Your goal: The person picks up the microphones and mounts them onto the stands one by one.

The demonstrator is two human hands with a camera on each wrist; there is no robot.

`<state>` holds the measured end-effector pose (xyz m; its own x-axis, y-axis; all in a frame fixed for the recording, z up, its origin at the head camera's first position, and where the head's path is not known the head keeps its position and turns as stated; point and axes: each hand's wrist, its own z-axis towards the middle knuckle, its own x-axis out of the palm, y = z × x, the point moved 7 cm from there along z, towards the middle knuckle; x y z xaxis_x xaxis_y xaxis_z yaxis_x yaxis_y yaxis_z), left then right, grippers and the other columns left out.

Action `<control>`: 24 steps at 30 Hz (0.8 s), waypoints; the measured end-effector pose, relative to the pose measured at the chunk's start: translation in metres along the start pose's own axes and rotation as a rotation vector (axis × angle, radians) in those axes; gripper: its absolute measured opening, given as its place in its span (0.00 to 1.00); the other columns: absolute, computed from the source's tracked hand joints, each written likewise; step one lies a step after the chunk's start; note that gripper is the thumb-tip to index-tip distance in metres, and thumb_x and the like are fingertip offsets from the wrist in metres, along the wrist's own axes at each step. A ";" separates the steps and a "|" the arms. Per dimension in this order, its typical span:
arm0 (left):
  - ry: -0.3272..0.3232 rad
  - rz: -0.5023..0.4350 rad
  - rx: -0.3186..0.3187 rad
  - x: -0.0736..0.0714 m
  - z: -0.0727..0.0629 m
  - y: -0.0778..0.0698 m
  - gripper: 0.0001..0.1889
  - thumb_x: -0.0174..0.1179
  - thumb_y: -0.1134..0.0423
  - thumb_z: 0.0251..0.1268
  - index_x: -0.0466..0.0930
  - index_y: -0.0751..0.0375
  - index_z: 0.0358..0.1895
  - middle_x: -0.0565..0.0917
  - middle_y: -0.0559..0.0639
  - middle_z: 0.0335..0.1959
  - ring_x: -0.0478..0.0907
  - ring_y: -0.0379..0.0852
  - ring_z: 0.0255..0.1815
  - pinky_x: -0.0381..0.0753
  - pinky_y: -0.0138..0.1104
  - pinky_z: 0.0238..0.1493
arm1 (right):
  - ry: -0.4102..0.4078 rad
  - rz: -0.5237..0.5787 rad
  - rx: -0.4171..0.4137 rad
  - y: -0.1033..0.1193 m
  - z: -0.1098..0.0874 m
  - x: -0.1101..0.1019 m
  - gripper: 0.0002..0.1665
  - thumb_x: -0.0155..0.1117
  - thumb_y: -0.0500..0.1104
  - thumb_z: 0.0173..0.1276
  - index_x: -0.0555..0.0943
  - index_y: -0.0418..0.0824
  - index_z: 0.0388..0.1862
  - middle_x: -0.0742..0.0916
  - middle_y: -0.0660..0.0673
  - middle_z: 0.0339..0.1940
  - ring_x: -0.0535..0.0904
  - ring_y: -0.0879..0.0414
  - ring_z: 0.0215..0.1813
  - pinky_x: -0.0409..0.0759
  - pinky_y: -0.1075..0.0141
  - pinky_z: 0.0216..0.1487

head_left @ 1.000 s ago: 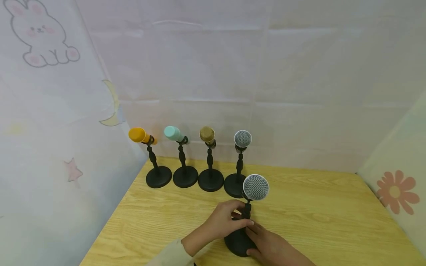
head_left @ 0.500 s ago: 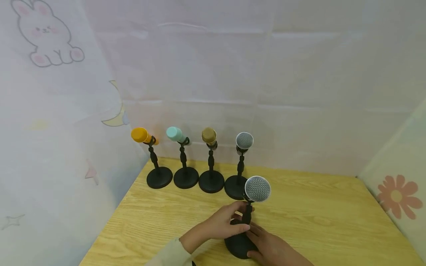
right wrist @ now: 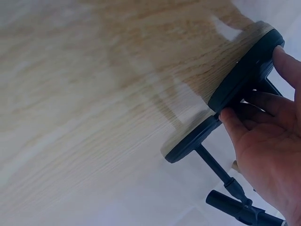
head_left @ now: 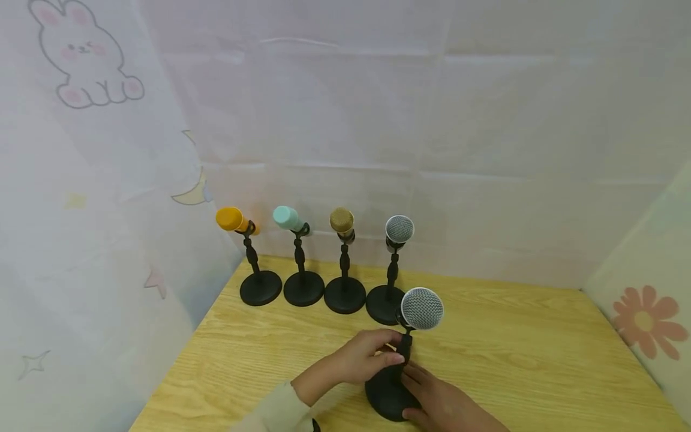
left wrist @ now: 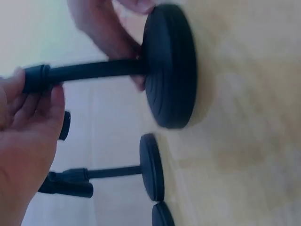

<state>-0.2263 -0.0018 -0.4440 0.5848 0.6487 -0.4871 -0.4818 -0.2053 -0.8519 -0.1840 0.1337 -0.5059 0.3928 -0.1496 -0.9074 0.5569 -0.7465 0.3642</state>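
Observation:
A microphone with a round silver mesh head point(head_left: 422, 308) stands on a black desk stand near the table's front. My left hand point(head_left: 358, 360) pinches the collar of the stand's pole, thumb on the near side; in the left wrist view the slim pole point(left wrist: 99, 70) runs from that collar to the round base. My right hand point(head_left: 448, 403) grips the edge of the base point(head_left: 387, 396) from the right. In the right wrist view its thumb lies on the base's rim point(right wrist: 249, 66), the other fingers by the pole. The microphone's body is hidden behind its head in the head view.
Behind, a row of stands holds an orange microphone point(head_left: 230, 219), a mint one point(head_left: 286, 218), a gold one point(head_left: 342, 221) and a silver one point(head_left: 400, 229). The silver one's base point(head_left: 382, 305) is closest to the held stand. A pale wall sheet point(head_left: 345, 108) borders the wooden table point(head_left: 518, 348).
The head view has shifted slightly, so everything sits a little farther right. My left thumb has moved slightly on the pole, while both hands keep their hold on the stand.

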 end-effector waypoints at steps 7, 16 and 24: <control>-0.062 0.001 -0.070 0.003 0.005 0.004 0.18 0.69 0.56 0.68 0.78 0.58 0.55 0.82 0.43 0.51 0.78 0.31 0.53 0.80 0.27 0.56 | -0.038 0.027 -0.023 0.000 -0.004 0.000 0.44 0.59 0.65 0.73 0.69 0.36 0.75 0.71 0.34 0.75 0.76 0.39 0.67 0.84 0.54 0.55; -0.087 0.021 0.005 0.004 0.009 -0.004 0.11 0.66 0.58 0.70 0.86 0.56 0.50 0.89 0.42 0.45 0.82 0.28 0.50 0.80 0.24 0.53 | -0.044 0.028 -0.026 -0.001 -0.006 -0.002 0.44 0.60 0.65 0.73 0.71 0.33 0.73 0.72 0.33 0.74 0.75 0.38 0.69 0.83 0.52 0.56; 0.091 0.087 -0.073 0.015 -0.008 0.016 0.23 0.58 0.51 0.76 0.74 0.54 0.69 0.79 0.43 0.65 0.75 0.35 0.66 0.76 0.28 0.62 | -0.057 0.122 -0.030 -0.004 -0.002 0.002 0.43 0.63 0.63 0.72 0.69 0.37 0.75 0.71 0.35 0.76 0.74 0.40 0.70 0.82 0.53 0.59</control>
<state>-0.2202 -0.0013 -0.4667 0.6012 0.5580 -0.5720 -0.4860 -0.3129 -0.8160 -0.1840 0.1377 -0.5083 0.4168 -0.2755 -0.8662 0.5298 -0.7007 0.4778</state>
